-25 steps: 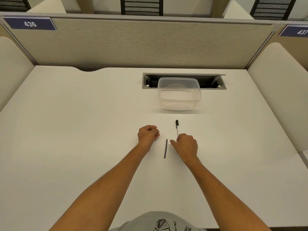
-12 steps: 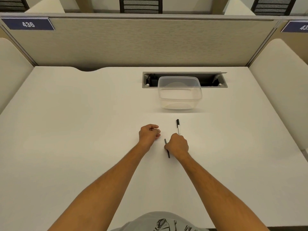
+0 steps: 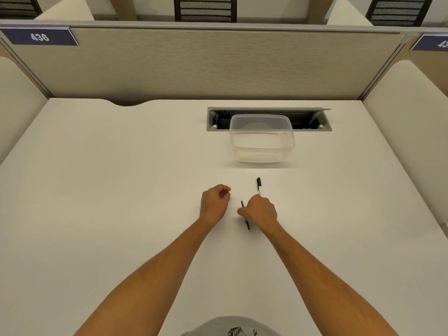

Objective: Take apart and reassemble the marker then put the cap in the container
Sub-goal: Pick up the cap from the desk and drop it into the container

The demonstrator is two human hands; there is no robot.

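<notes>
Right hand moved from beside thin black rod to pinching it on desk. Left hand loosely fisted — contents unclear. Marker body just beyond; container farther back. Likely reassembly — next, lift rod, align with barrel.

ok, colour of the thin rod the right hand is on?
Black. The thin rod shows best in the head view, beside the right hand.
</notes>
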